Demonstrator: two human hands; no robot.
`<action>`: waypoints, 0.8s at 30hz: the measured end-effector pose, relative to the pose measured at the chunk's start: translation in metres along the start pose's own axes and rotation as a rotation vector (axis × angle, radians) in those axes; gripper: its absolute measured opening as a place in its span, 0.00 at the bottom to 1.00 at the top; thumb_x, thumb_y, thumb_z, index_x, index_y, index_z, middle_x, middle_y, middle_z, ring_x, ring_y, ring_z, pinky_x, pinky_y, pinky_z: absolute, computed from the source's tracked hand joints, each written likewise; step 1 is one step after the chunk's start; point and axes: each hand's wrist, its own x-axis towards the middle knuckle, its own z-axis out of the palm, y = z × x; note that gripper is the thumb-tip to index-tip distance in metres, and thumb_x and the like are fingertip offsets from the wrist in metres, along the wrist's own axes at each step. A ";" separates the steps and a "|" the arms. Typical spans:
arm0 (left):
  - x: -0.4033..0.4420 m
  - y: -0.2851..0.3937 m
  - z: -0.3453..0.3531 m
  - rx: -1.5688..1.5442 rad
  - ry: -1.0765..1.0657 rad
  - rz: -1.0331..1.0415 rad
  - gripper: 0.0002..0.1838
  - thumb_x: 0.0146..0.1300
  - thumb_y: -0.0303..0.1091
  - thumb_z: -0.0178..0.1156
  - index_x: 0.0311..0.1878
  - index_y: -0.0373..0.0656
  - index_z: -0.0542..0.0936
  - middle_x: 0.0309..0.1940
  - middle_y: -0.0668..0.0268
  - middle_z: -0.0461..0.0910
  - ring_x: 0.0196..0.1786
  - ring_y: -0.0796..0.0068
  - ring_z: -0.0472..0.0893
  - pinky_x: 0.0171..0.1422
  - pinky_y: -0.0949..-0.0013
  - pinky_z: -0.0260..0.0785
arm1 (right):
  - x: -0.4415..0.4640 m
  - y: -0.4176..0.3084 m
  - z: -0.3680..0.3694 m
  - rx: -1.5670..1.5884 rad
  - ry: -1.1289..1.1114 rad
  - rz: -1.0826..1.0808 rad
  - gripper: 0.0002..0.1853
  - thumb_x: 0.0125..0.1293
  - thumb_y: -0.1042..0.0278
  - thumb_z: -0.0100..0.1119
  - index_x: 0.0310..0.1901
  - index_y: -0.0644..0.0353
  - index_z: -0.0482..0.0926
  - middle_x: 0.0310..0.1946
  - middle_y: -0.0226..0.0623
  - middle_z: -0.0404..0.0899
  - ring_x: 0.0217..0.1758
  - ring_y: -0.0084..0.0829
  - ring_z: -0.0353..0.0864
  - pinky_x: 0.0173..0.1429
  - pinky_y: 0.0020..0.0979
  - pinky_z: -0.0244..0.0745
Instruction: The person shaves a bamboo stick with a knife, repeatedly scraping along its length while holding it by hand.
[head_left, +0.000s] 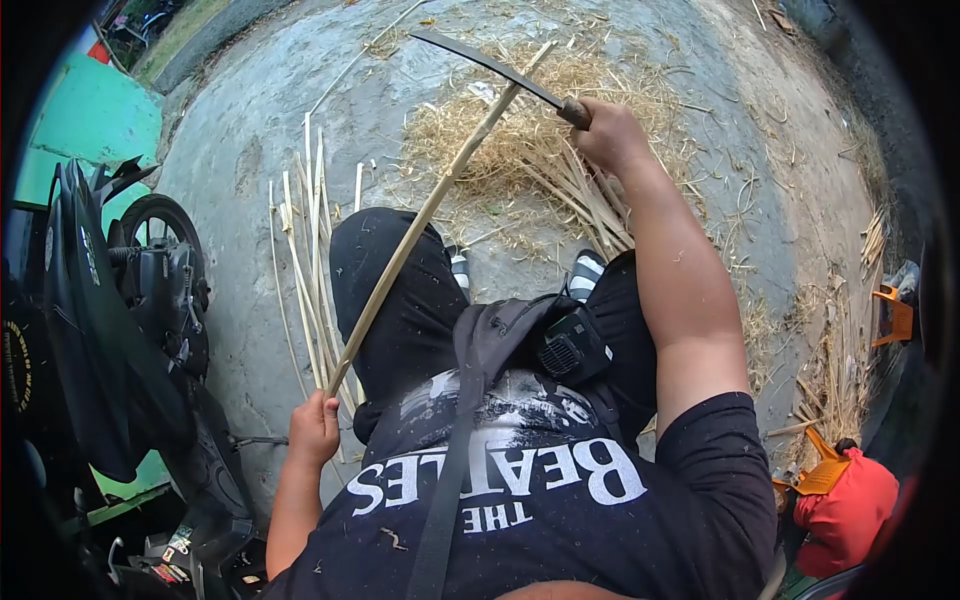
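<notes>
Head view: one curved knife (482, 58), one held strip (418, 228).
I note the left hand (314, 430) wrapped tightly round the strip's near end, the right hand (608, 138) wrapped round the knife's handle. The strip slants above the concrete floor (235, 190), over the left thigh (362, 270); the knife crosses it near its far end. Judged hazard: a slip along the strip could cut hand or thigh. Count: one shavings heap (470, 135) toward the floor's far edge; loose strips (312, 235) leftward, overlapping, not countable.
</notes>
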 end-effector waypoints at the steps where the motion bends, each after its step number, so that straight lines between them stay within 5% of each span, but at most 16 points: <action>1: 0.000 -0.001 0.003 0.003 0.016 0.011 0.22 0.81 0.49 0.53 0.38 0.38 0.75 0.24 0.45 0.78 0.31 0.34 0.80 0.32 0.44 0.69 | -0.001 -0.002 -0.007 -0.024 0.011 -0.009 0.05 0.66 0.60 0.63 0.39 0.48 0.84 0.34 0.39 0.88 0.39 0.45 0.89 0.47 0.48 0.85; 5: -0.002 -0.008 0.018 0.036 0.066 0.055 0.20 0.82 0.48 0.53 0.39 0.40 0.76 0.24 0.47 0.79 0.31 0.34 0.81 0.33 0.43 0.70 | -0.015 -0.029 -0.021 -0.111 0.020 -0.298 0.06 0.66 0.59 0.63 0.38 0.49 0.83 0.31 0.40 0.87 0.37 0.46 0.89 0.45 0.47 0.85; 13: 0.004 -0.017 0.021 0.071 0.105 0.095 0.18 0.81 0.47 0.53 0.40 0.41 0.76 0.24 0.47 0.79 0.31 0.34 0.81 0.33 0.42 0.70 | 0.005 0.005 -0.017 -0.018 0.131 0.073 0.06 0.67 0.60 0.63 0.41 0.49 0.84 0.35 0.40 0.89 0.41 0.48 0.90 0.46 0.48 0.84; 19: 0.003 -0.023 0.029 0.088 0.127 0.101 0.16 0.81 0.45 0.54 0.41 0.42 0.78 0.25 0.47 0.80 0.32 0.35 0.81 0.34 0.43 0.71 | -0.011 -0.024 -0.021 -0.123 0.105 -0.291 0.08 0.65 0.58 0.65 0.38 0.52 0.82 0.32 0.43 0.87 0.37 0.50 0.88 0.43 0.49 0.82; 24: 0.008 -0.025 0.022 0.148 0.140 0.130 0.16 0.80 0.45 0.55 0.41 0.42 0.78 0.28 0.48 0.81 0.33 0.35 0.82 0.35 0.43 0.72 | 0.011 0.013 -0.017 -0.012 0.136 0.135 0.07 0.67 0.59 0.63 0.44 0.46 0.86 0.38 0.40 0.90 0.43 0.43 0.91 0.49 0.45 0.86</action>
